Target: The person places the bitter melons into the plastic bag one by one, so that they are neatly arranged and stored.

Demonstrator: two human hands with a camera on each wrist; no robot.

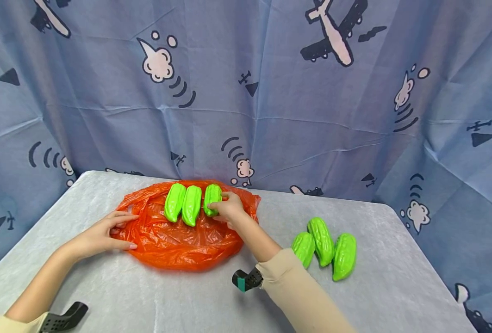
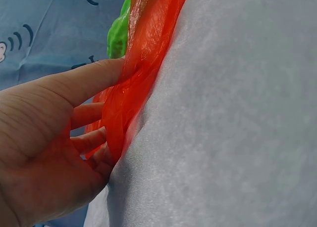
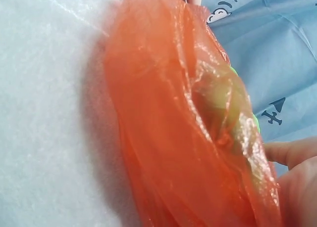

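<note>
A crumpled red plastic bag (image 1: 166, 256) lies spread on the table, with two glossy green bitter melons (image 1: 191, 206) side by side on it. My right hand (image 1: 231, 210) pinches a third bitter melon (image 1: 212, 196) between thumb and fingers, just right of that pair. At the bag's left edge rests my left hand (image 1: 97, 237), thumb and index finger apart and both touching the plastic. The left wrist view has this hand (image 2: 44, 133) against a red fold that hides its fingertips. In the right wrist view, the bag (image 3: 153, 113) covers most of the work.
Three more bitter melons (image 1: 322, 243) lie in a cluster on the right of the white-covered table (image 1: 379, 259), one partly behind my right sleeve (image 1: 300, 291). A blue curtain (image 1: 229, 92) with printed planes hangs along the table's back edge.
</note>
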